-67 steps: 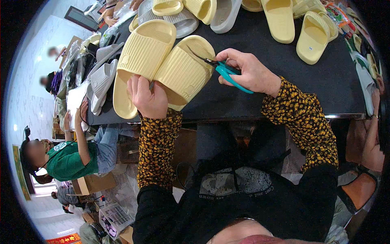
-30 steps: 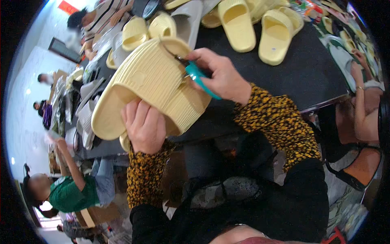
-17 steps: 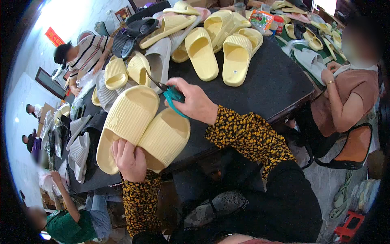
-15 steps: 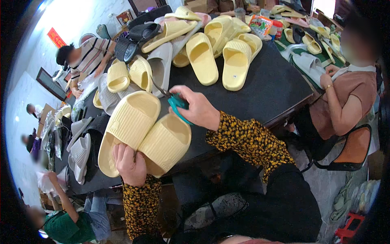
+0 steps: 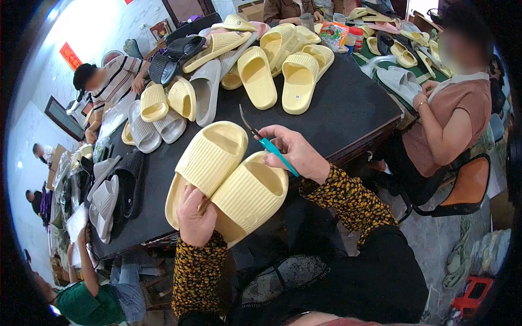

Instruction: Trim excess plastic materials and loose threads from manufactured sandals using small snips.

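My left hand (image 5: 198, 220) is closed on a pair of cream-yellow slides, gripping them where they meet. The left slide (image 5: 209, 163) has a ribbed strap and overlaps the right slide (image 5: 247, 198), which is ribbed too. Above the table's near edge, the pair is held with the straps facing up. In my right hand (image 5: 304, 155) are scissors (image 5: 276, 154) with teal handles and a thin, curved dark metal end pointing up and left. That hand's thumb reaches the far rim of the right slide.
Yellow slides (image 5: 257, 79), grey slides (image 5: 144, 127) and black slides (image 5: 184, 49) crowd the dark table (image 5: 348, 108). One person (image 5: 457, 119) sits at the right, another (image 5: 117, 76) works at the far left. A chair (image 5: 467, 182) and red stool (image 5: 472, 293) stand at the right.
The pair of slides has shifted right in view. My right hand has moved right, and the scissors have turned so their handles point down and right.
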The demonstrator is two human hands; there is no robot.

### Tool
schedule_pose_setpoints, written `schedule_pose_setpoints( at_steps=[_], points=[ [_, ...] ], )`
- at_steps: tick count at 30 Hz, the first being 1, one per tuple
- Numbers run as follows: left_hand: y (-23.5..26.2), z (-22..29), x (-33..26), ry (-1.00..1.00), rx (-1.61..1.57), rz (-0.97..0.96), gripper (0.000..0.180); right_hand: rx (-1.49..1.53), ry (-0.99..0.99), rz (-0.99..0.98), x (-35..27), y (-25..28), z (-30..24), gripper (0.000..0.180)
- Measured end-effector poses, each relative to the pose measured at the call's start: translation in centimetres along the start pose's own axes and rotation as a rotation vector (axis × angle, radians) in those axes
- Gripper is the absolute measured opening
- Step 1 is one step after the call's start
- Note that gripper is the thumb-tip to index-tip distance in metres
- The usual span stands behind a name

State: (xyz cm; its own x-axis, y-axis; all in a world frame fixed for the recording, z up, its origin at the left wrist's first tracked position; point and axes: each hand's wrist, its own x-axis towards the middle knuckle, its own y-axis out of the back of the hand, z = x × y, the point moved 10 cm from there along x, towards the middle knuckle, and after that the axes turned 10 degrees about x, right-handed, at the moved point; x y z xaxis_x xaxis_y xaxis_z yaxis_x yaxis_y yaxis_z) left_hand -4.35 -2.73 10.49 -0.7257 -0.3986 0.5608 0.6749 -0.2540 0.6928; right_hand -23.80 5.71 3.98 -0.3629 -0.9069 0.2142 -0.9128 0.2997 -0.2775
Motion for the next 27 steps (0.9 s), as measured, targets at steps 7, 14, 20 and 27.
schedule_pose_setpoints(
  at_steps=[7,14,20,27],
  points=[
    [-1.9,-2.1,-0.4,0.156,-0.270,-0.230,0.049,-0.089,0.087,0.030,-1.2,1.1,-0.1,0.051],
    [-3.1,-3.3,1.5,0.345,-0.860,-0.205,0.065,-0.254,0.122,0.095,-1.5,2.8,-1.7,0.050],
    [-3.0,-4.7,4.4,0.331,-0.777,-0.161,0.063,-0.228,0.136,0.123,-1.1,4.7,-2.5,0.050],
    [-2.2,-8.7,4.2,0.281,-0.210,-0.201,0.042,-0.079,0.113,0.287,-3.2,9.2,-4.1,0.054]
  ],
)
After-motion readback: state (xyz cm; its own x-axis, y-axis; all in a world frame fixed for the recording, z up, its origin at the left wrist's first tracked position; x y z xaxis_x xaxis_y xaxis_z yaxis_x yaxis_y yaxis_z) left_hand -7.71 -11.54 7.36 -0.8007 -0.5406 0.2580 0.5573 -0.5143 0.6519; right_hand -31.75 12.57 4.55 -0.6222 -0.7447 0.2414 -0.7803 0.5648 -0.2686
